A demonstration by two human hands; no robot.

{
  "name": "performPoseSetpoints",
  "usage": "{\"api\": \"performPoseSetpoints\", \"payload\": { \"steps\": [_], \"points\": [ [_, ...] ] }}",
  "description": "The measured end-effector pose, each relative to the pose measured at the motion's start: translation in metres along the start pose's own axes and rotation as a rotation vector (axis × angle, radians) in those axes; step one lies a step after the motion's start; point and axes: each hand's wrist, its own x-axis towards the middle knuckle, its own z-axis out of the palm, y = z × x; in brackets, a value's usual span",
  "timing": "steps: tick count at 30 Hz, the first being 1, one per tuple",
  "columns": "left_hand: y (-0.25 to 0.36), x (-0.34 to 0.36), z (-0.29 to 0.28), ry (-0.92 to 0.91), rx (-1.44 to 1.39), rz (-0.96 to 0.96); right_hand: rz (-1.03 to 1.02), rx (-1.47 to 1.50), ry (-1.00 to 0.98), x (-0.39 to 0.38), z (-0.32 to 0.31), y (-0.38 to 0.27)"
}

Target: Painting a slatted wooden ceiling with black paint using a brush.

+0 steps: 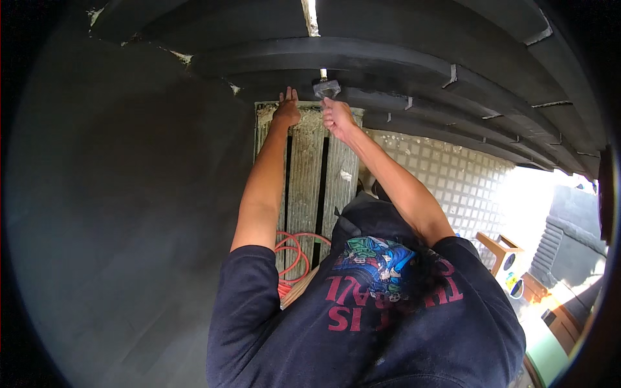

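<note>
My right hand (337, 119) is closed round a wide, flat dark paintbrush (326, 89). The brush head lies against the black stepped surface (375, 100), just under a narrow pale gap (323, 74). To its left, my left hand (288, 111) is held out with fingers stretched toward the same black surface. Nothing shows in it; whether the fingertips touch cannot be made out. Below both hands runs a weathered plank platform (305, 174), its far end crusted with pale bits.
A coiled red hose (294, 258) lies on the planks. A smooth black wall (116, 213) rises at the left. Pale square tiles (440, 174) cover the floor at the right. Beyond them stand a wooden frame-like piece (499, 255) and a pale green panel (546, 355).
</note>
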Motion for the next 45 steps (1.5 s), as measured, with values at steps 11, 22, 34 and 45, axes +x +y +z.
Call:
{"api": "performPoseSetpoints", "payload": {
  "steps": [11, 22, 34, 45],
  "points": [
    [0.009, -0.004, -0.006, -0.056, -0.01, -0.03, -0.477, -1.104, 0.27, -0.027, -0.023, 0.009],
    [0.017, -0.008, -0.004, -0.012, 0.047, -0.08, -0.599, -1.506, 0.456, -0.009, -0.054, -0.004],
    [0.01, -0.008, 0.001, 0.024, -0.017, -0.037, -0.622, -1.527, 0.648, -0.044, -0.093, -0.02],
    [0.017, -0.01, -0.007, -0.009, -0.008, -0.017, -0.647, -1.666, 0.443, -0.024, -0.036, -0.022]
  ]
}}
